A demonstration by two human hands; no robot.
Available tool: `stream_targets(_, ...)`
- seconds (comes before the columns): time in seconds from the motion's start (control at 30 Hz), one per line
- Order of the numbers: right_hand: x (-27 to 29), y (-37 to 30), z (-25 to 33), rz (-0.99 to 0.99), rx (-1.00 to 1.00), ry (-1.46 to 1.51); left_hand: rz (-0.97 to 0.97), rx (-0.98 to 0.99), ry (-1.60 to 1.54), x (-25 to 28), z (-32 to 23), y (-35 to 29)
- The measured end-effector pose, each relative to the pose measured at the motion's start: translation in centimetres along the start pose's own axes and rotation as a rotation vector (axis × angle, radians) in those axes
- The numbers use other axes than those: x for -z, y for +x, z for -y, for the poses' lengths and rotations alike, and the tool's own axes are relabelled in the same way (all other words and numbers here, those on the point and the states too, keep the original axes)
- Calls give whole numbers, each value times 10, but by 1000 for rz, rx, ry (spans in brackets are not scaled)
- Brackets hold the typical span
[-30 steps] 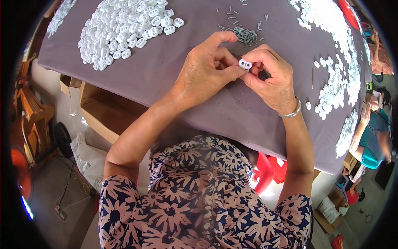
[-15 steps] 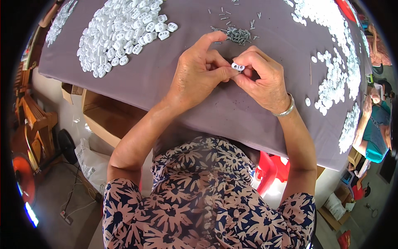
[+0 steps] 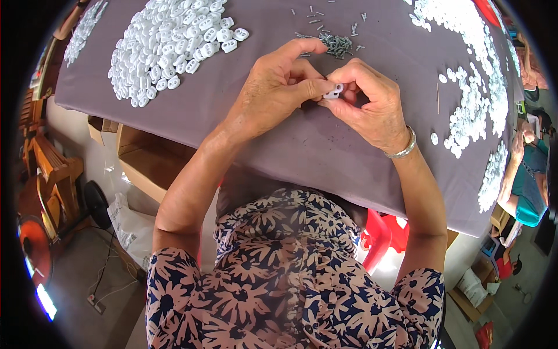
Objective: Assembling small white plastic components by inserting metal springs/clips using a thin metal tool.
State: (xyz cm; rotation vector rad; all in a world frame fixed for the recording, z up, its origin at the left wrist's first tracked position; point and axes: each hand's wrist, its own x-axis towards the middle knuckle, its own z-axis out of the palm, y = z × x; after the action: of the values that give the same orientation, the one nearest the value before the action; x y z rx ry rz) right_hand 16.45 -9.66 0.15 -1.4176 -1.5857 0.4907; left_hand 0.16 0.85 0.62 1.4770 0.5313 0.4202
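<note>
Over the near part of the pile of small metal springs, my two hands meet at one white plastic cord lock with two holes [image 3: 333, 93]. My right hand [image 3: 372, 107] is closed, pinching it between thumb and fingers. From the other side, my left hand [image 3: 273, 93] presses its thumb against the piece, its index finger stretched toward the springs [image 3: 337, 44]. The fingertips cover part of the cord lock, and whether a spring sits in it cannot be seen. A large heap of white cord lock pieces [image 3: 168, 43] lies to the left.
More small white pieces [image 3: 468, 110] spread along the right side of the grey-brown tablecloth [image 3: 279, 163], beside a thin stick [image 3: 437, 99]. An open cardboard box [image 3: 148, 160] stands below the table's left edge. At the far right sits another person in teal [image 3: 532, 192].
The cord lock has turned in my fingers, so its holes now slant instead of lying side by side. Both hands have shifted only slightly.
</note>
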Motion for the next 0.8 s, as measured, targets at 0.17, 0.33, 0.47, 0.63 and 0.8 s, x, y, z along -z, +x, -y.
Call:
stream_targets(0.17,-1,0,2,7,3,-33,34,25,-22,0,0,2)
stream_targets(0.33,-2,0,1,-12,-28,-16,-26,44,-40,-6,0,0)
stream_targets(0.47,-1,1,4,-8,-10,-58,-57,23,-39,-8,4,-2)
stream_targets(0.63,-1,3,5,-3,6,-81,-46,-4,17,-7,5,-2)
stream_targets(0.8,-1,0,3,-13,62,-68,-8,29,-49,-6,-1,-3)
